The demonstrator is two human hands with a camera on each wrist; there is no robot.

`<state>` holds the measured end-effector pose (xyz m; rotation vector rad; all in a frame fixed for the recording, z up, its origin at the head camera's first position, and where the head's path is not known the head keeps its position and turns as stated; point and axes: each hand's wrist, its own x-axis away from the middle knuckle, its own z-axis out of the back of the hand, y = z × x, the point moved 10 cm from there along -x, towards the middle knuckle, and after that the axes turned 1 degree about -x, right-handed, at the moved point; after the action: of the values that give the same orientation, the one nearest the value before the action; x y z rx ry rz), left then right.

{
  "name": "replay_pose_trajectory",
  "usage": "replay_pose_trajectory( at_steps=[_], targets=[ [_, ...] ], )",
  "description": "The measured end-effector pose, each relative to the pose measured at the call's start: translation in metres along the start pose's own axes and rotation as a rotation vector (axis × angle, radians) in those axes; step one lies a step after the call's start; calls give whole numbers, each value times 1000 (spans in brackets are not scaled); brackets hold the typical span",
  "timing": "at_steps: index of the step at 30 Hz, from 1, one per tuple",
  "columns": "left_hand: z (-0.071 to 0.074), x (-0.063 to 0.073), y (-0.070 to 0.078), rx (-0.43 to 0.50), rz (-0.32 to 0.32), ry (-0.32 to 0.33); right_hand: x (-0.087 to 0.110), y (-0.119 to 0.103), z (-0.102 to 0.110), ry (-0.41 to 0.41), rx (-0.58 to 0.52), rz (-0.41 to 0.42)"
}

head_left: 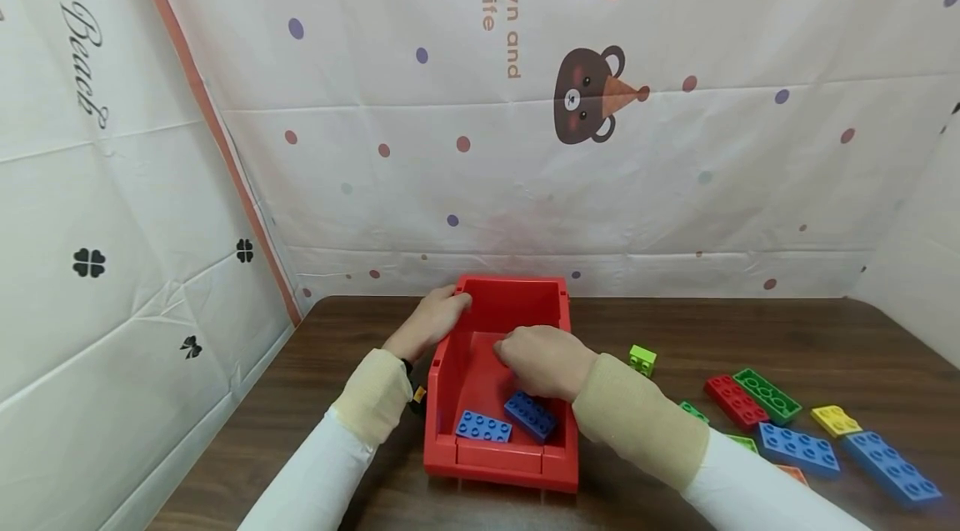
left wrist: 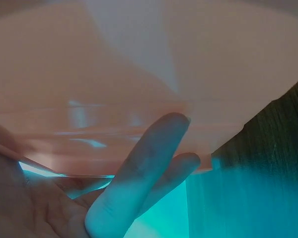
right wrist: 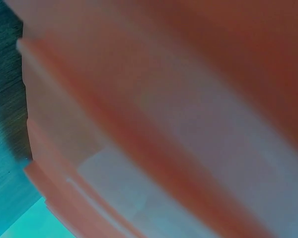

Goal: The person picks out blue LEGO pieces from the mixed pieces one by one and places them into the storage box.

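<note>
So the left hand (head_left: 437,318) is holding the red, rectangular plastic bin (head_left: 498,471) by its left wall near the far corner, thumb hooking over the rim and fingers lying along the outside. The right hand (head_left: 546,360) is sitting down inside the bin with fingers curling under; can't tell whether it's pinching anything. A blue, studded plastic brick (head_left: 483,427) and a darker blue plastic brick (head_left: 531,416) are lying near the bin's front end, just short of that right hand. If the right hand is placing or picking bricks in there, I'd be bracing the bin firmly with the left and working low, so nothing's bouncing. As for visibility, the right fingertips are hiding behind the knuckles, the beige right cuff (head_left: 645,423) is covering part of the loose bricks, and the right wrist view is showing mostly blurry red wall.
</note>
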<state>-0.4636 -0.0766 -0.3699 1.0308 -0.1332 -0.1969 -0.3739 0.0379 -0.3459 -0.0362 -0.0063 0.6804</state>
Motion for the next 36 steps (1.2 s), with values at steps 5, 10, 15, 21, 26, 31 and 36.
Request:
replay_pose_trajectory(
  at_steps=[5, 10, 15, 21, 26, 31, 36],
  targets=[
    [0, -1, 0, -16, -3, 4, -1, -1, -1, 4, 23, 7],
    [0, 0, 0, -18, -12, 1, -1, 1, -3, -7, 13, -10],
    [0, 0, -1, -16, -9, 1, -1, 0, -3, -12, 11, -12],
    [1, 1, -3, 1, -7, 3, -1, 0, -3, -13, 15, -16],
    [0, 1, -3, 2, -4, 1, 0, 0, -3, -14, 13, -21],
    [0, 1, -2, -7, -8, 2, 2, 1, -2, -12, -2, -28],
    [0, 1, 0, -15, -13, 4, 2, 2, -1, -18, 2, -29]
  ],
)
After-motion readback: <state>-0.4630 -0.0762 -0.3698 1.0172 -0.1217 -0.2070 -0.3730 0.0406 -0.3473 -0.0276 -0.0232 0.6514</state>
